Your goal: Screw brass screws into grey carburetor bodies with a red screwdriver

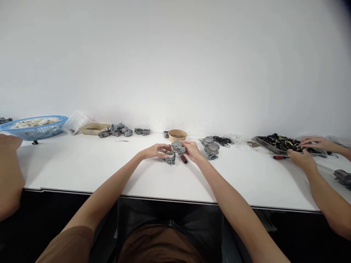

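Observation:
In the middle of the table, my right hand (pixel 192 151) pinches a grey cast-metal cover (pixel 177 147) with a rounded top, held tilted just above a second metal part. That second part is an open metal housing (pixel 170 158) with a pale disc inside, standing on the tabletop. My left hand (pixel 157 151) curls its fingers round the housing's left and top side; some fingertips are hidden behind it. A red-handled screwdriver (pixel 184 159) lies right beside the housing, its shaft hidden. Behind them stands a round tan bowl (pixel 177 136) of small brass-coloured pieces.
Along the wall sit a blue basket (pixel 59 126), a tilted clear box (pixel 76 121), a tan tray (pixel 93 128) and loose metal castings (pixel 117 129). Rounded metal assemblies (pixel 211 149) and black rings (pixel 222 141) lie right. A co-worker's hands (pixel 304 160) reach over a metal tray (pixel 270 147).

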Demonstrator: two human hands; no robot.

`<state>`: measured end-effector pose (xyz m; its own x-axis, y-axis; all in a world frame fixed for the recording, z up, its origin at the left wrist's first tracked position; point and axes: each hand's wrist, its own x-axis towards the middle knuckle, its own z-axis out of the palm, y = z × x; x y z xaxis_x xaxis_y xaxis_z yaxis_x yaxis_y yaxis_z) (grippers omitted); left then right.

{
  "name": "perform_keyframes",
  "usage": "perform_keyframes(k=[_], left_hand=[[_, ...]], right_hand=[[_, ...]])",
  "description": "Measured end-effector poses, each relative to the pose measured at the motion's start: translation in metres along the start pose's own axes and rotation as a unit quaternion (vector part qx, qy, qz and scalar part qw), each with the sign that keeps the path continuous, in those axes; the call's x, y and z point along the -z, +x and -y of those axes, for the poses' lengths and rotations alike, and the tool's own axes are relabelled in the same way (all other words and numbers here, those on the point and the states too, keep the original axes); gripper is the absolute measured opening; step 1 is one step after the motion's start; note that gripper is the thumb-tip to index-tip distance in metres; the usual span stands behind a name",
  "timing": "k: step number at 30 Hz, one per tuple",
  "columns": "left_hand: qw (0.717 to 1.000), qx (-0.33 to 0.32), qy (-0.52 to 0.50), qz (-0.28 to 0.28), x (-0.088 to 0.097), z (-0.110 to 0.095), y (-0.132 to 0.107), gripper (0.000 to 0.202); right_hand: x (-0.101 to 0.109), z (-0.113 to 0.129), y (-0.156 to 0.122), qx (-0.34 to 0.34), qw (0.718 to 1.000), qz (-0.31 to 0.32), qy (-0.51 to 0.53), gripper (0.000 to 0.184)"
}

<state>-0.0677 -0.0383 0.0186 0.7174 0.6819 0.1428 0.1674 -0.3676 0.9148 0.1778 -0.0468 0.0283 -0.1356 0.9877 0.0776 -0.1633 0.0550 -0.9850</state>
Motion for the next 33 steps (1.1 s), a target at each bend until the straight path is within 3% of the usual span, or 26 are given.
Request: perform_keyframes(k=[6,13,22,27,33], left_hand=[[0.996,0.008,0.082,-0.017,-0.002,0.002,-0.008,0.067],[0.999,-0.007,0.005,0.043,-0.004,0.006,-0.006,0.058],[0.992,-0.022,-0.124,0.014,-0.018,0.019,0.006,0.056],[0.986,0.003,-0.167,-0.017,-0.022,0.024,0.009,0.063],[0.991,-0.039,-0.125,0.0,-0.026,0.012,0.002,0.073]], right_hand=[[-0.002,0.002,-0.002,-0.009,1.0,0.002,-0.023,0.027],[-0.008,0.004,-0.007,-0.01,0.998,0.046,-0.038,0.038],[-0.009,0.003,-0.006,0.008,0.997,0.058,-0.041,0.039],[-0.01,0.003,-0.006,0.003,0.997,0.071,-0.035,0.041],[-0.011,0.005,-0.006,0.001,0.997,0.072,-0.03,0.039]])
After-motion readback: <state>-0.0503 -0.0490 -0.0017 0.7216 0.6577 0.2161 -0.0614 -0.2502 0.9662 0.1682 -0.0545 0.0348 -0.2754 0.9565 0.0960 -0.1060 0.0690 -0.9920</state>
